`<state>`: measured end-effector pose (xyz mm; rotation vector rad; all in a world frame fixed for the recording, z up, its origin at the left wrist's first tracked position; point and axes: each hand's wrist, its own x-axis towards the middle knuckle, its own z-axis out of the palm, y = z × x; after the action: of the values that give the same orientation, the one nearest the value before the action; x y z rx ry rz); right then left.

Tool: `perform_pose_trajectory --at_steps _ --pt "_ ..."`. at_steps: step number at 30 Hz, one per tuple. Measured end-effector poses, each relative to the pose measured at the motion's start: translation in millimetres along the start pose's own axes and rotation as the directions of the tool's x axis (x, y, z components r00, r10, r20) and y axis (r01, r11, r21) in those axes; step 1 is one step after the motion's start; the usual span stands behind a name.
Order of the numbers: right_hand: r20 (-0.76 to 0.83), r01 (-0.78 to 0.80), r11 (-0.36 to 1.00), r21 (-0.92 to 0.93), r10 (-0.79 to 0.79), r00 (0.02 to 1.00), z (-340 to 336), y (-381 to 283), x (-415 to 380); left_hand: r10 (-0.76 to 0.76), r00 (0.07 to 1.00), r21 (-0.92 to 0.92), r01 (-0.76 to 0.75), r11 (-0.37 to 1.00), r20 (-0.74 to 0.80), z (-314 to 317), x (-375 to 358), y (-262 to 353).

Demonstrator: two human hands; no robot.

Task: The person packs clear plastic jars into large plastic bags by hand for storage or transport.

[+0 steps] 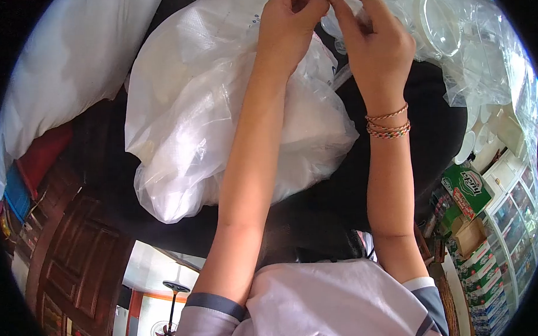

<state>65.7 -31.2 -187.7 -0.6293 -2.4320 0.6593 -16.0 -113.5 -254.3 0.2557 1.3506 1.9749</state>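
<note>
My left hand (290, 25) and my right hand (377, 46) meet at the top edge of the view. Fingers and thumbs are pinched together around something small and pale, too small and cut off to name. A large translucent white plastic bag (185, 129) lies crumpled over the dark lap, below and left of my hands. Beside my right hand, at the upper right, is a clear plastic bag (484, 54) with round clear plastic pieces inside.
White fabric or sacking (81, 62) fills the upper left. A blue object (17, 194) and a wooden door (77, 263) are at the left. Green cartons (468, 187) and a glass-fronted cabinet (510, 213) stand at the right.
</note>
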Motion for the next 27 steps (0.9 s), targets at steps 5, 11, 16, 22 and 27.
perform_pose_trajectory --at_steps 5,11,16,22,27 --pt "-0.020 -0.005 0.998 -0.055 0.004 1.000 1.8 4.3 -6.5 -0.024 0.999 0.000 0.024 1.000 0.023 -3.7 1.5 -0.3" --pt "-0.024 -0.180 0.982 -0.052 0.179 0.984 5.6 -2.0 -8.6 0.008 1.000 -0.061 -0.007 0.998 0.010 -1.9 1.0 -3.7" --pt "-0.017 -0.163 0.986 -0.040 0.162 0.987 3.6 -14.1 -1.6 0.003 0.998 -0.049 0.000 0.999 0.061 -2.7 -1.2 1.6" --pt "-0.080 0.074 0.987 -0.140 -0.086 0.993 13.5 -1.7 -0.2 0.016 0.994 -0.129 -0.002 0.992 0.109 -6.3 -1.0 -5.4" --pt "-0.122 0.185 0.973 -0.138 -0.202 0.972 17.2 7.0 3.6 -0.003 0.999 -0.055 0.005 0.998 0.045 -3.0 -0.8 -7.7"
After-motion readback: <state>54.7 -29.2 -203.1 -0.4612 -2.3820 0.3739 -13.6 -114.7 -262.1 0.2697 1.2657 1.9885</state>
